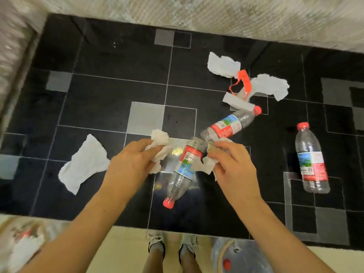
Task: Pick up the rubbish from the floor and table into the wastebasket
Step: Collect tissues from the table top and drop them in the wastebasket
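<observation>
On the black glossy table [110, 95] my left hand [130, 162] grips a crumpled white tissue [160, 142]. My right hand [232, 164] pinches another white tissue [207, 166] beside an empty plastic bottle [183, 170] that lies between my hands, red cap toward me. A second bottle [228, 125] lies just beyond it and a third bottle [311, 160] lies at the right. A flat tissue [84, 166] lies left of my left hand. More tissues [222, 65] [271, 85], a paper strip [236, 102] and an orange wrapper [245, 81] lie farther back.
A clear wastebasket [242, 257] with a red-capped item inside stands on the floor at the lower right, next to my shoes [173, 245]. Blurred rubbish [25, 243] lies on the floor at the lower left. A pale rug borders the table's far side.
</observation>
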